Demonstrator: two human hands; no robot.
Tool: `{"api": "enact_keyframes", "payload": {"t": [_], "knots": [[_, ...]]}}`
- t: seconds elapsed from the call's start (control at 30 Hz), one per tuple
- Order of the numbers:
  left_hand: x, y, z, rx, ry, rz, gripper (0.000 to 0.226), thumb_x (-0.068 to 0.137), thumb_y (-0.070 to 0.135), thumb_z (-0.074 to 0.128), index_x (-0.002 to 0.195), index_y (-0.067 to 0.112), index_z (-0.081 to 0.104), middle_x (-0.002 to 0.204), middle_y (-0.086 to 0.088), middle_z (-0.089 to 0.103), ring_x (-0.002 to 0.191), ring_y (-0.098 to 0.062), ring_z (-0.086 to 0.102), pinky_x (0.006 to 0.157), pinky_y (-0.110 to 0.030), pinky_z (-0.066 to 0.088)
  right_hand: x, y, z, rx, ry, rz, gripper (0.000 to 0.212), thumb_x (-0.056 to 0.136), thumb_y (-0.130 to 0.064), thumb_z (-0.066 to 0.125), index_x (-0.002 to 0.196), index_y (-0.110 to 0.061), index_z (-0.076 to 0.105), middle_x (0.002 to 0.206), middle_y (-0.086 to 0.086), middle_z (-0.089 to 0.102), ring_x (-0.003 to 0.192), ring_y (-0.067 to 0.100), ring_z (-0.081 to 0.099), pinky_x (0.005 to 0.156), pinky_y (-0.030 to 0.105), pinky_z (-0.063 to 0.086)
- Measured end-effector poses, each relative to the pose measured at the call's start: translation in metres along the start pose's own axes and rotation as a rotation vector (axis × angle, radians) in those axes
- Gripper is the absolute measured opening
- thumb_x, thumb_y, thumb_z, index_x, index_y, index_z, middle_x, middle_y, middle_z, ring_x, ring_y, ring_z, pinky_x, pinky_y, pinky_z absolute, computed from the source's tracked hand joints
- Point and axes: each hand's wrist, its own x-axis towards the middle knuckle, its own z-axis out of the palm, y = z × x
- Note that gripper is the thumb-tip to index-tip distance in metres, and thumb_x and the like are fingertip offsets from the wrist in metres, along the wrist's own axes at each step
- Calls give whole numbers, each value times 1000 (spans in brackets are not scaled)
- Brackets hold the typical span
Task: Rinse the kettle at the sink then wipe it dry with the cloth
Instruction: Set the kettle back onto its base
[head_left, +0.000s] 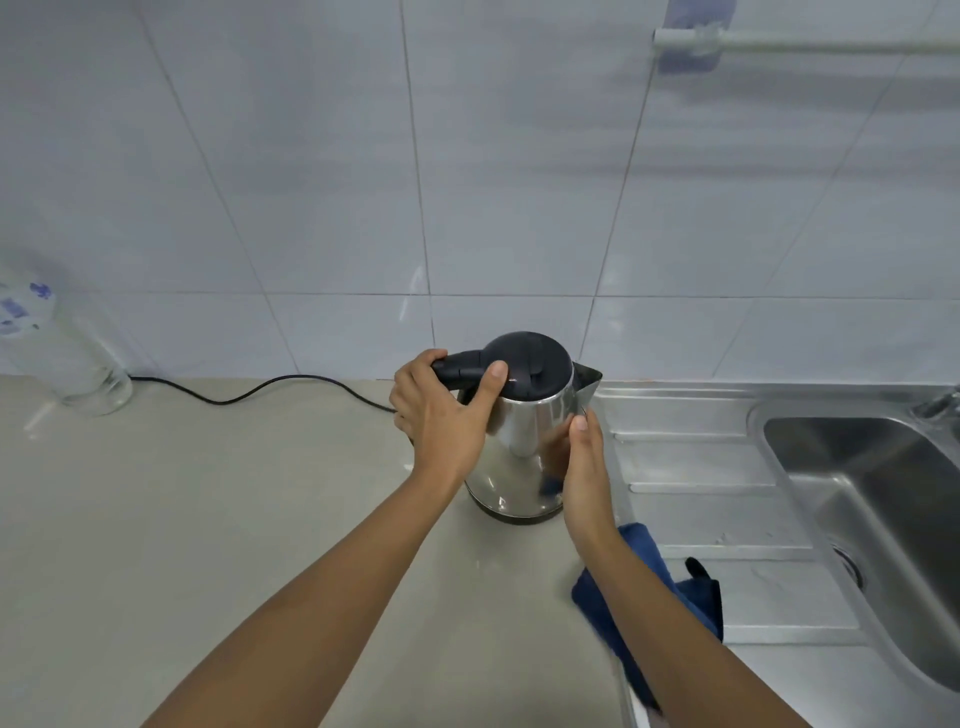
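Observation:
A stainless steel kettle (524, 431) with a black lid and handle stands upright on the beige counter, its spout pointing right toward the sink (852, 467). My left hand (441, 410) is wrapped around the black handle, thumb on the lid. My right hand (587, 462) lies flat against the kettle's right side, fingers straight and pointing up to the spout. A dark blue cloth (685, 597) lies under my right forearm, across the edge between counter and drainboard. A small blue patch shows on the kettle by my palm; I cannot tell whether it is cloth or a reflection.
A steel drainboard (701, 457) runs right of the kettle to the sink basin, with a tap (935, 402) at the far right. A black power cord (260, 389) trails along the tiled wall. An empty glass (96, 379) stands at the far left.

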Motion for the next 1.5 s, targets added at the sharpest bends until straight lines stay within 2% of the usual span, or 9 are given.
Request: {"api": "enact_keyframes", "payload": {"t": [0.13,0.23,0.37,0.53,0.67,1.17,1.27,1.37,1.5], "knots": [[32,7,24,6,14,8,83,67,81,42,127,23,43,131,2,39,127,-21,31,108,-49,29,38,-14,0,-20,-20,-30,75,87,-71,32,141,-19,41,130,3,57,122,19,52,103,42,43],[55,6,43,16,21,10,76,74,76,46,128,23,43,133,0,38,128,-22,30,108,-51,29,67,-22,3,-51,-42,-18,83,77,-80,30,140,-27,42,135,2,55,126,17,50,106,43,40],[79,3,63,28,43,-7,81,71,80,41,128,22,42,132,0,37,128,-22,30,109,-49,28,100,-27,6,-90,-68,-48,51,86,-72,29,116,-40,55,109,-21,64,106,-4,56,91,31,44],[94,-5,76,36,51,-37,75,77,73,49,129,20,42,132,-1,38,129,-24,30,109,-52,28,127,-20,10,-111,-110,9,87,76,-82,26,145,-30,34,144,-1,47,132,17,43,112,44,34],[101,-6,85,67,59,-49,73,78,72,49,129,21,41,133,0,37,130,-24,29,109,-52,26,137,-14,13,-91,-106,8,78,81,-79,26,135,-25,41,144,3,47,134,20,42,112,44,34],[89,-23,73,65,116,-24,85,72,78,43,134,20,41,131,1,37,127,-22,31,108,-49,31,133,3,15,-78,-176,-72,89,81,-83,28,152,-29,26,157,-6,33,143,8,29,118,42,25],[86,-21,78,120,62,17,85,72,79,43,136,22,39,135,-1,36,129,-23,29,108,-49,30,133,7,10,-35,-146,-47,88,75,-88,29,134,-24,46,142,1,51,130,6,46,106,28,39],[85,-23,82,162,41,58,85,72,80,42,136,24,38,136,-2,36,129,-23,29,108,-50,30,132,10,5,-43,-148,-40,92,73,-91,29,140,-30,44,138,-7,55,126,1,48,92,13,38],[88,-24,84,173,43,12,94,67,86,42,140,27,33,143,-1,31,135,-22,25,110,-55,26,131,8,4,-44,-160,-4,95,73,-91,27,147,-33,36,146,-5,48,135,8,41,111,30,33]]}}
